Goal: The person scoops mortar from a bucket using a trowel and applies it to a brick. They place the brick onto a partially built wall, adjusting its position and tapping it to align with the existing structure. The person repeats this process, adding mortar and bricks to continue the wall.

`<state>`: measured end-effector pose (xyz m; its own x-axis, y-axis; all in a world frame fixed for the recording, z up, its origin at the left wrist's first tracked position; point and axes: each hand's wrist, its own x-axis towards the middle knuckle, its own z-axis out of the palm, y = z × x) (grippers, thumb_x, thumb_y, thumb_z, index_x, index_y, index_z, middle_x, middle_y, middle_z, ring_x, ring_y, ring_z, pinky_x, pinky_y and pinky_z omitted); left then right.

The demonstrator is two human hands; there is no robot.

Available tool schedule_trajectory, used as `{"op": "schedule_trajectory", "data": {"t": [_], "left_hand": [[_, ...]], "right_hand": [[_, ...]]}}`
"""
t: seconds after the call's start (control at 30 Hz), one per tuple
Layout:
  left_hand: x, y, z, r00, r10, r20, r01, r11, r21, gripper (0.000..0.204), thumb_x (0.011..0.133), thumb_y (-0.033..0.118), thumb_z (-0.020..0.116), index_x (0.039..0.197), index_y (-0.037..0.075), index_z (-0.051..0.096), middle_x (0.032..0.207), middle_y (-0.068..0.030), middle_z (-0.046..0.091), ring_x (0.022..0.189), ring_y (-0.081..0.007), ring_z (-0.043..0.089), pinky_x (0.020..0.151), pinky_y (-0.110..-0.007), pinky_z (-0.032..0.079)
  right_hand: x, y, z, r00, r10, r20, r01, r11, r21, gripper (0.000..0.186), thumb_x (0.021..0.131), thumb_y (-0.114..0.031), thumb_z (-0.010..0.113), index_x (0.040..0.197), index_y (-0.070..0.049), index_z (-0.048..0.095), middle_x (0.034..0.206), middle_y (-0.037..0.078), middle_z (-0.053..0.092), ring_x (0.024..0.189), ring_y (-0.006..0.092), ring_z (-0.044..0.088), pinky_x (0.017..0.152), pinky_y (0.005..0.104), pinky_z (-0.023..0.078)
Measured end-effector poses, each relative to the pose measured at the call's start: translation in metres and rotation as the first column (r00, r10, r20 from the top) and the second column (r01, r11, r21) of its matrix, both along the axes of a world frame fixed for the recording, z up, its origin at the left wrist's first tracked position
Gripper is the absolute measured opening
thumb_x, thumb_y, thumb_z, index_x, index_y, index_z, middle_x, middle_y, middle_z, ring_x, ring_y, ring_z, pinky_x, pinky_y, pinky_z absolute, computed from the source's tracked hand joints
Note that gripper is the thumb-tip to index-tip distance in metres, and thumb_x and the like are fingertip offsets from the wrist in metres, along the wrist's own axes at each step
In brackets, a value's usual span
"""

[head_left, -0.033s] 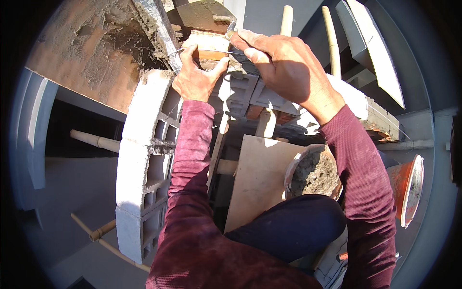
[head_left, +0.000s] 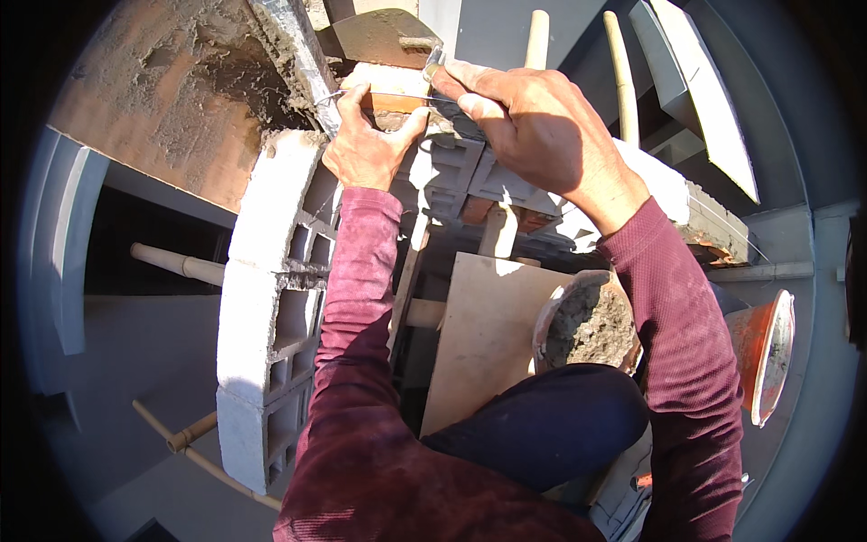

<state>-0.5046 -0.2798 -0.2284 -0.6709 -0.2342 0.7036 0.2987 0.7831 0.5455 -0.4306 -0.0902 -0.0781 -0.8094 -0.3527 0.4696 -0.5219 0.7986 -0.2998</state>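
An orange brick (head_left: 390,79) sits at the top of the block wall, in front of the metal post. My left hand (head_left: 368,149) holds its near side, with the forefinger at the left end and the thumb at the right. A thin string line runs across the brick's near face. My right hand (head_left: 551,126) is closed round the handle of a trowel (head_left: 384,34), just right of the brick. The trowel's mortar-smeared blade lies on the brick's far side, with a lump of mortar on it.
A mortar-smeared board (head_left: 172,108) lies at upper left beside the metal post (head_left: 296,54). White hollow blocks (head_left: 248,307) curve down the left. Below right stand a mortar-filled bucket (head_left: 591,321) beside a plywood sheet (head_left: 488,316), and an orange bucket (head_left: 763,357). Bamboo poles (head_left: 623,81) jut out.
The trowel blade has shifted slightly to the right and nearer, toward the brick's far side. My left hand and the brick stay in place.
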Motion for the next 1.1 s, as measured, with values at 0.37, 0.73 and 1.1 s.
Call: {"op": "schedule_trajectory", "data": {"t": [0.37, 0.73, 1.1], "left_hand": [[-0.001, 0.002, 0.0, 1.0, -0.007, 0.017, 0.007, 1.0, 0.002, 0.086, 0.061, 0.058, 0.09, 0.128, 0.018, 0.053, 0.086, -0.0081, 0.07, 0.074, -0.0286, 0.07, 0.068, -0.042, 0.055], [0.0, 0.006, 0.003, 0.998, -0.002, 0.068, 0.0, 1.0, 0.031, 0.086, 0.062, 0.062, 0.088, 0.127, 0.019, 0.052, 0.091, -0.0133, 0.075, 0.077, -0.0342, 0.073, 0.07, -0.045, 0.056], [-0.007, 0.002, -0.006, 0.999, -0.016, -0.052, 0.017, 1.0, 0.021, 0.086, 0.062, 0.067, 0.086, 0.124, 0.017, 0.053, 0.077, -0.013, 0.072, 0.069, -0.0356, 0.071, 0.063, -0.044, 0.056]], "right_hand": [[0.001, -0.001, 0.002, 0.997, 0.034, -0.064, -0.037, 0.998, -0.045, 0.026, 0.097, -0.022, 0.058, 0.115, -0.011, 0.073, 0.09, 0.021, 0.071, 0.086, 0.0414, 0.069, 0.077, 0.0497, 0.054], [-0.002, -0.002, 0.005, 0.998, 0.026, -0.065, -0.026, 1.0, 0.006, 0.026, 0.095, -0.022, 0.06, 0.113, -0.008, 0.073, 0.089, 0.024, 0.071, 0.085, 0.042, 0.069, 0.077, 0.05, 0.055], [-0.005, -0.007, 0.006, 0.997, 0.04, -0.065, -0.043, 0.998, -0.052, 0.027, 0.095, -0.025, 0.06, 0.111, -0.008, 0.075, 0.084, 0.026, 0.068, 0.082, 0.0436, 0.068, 0.075, 0.0486, 0.054]]}}
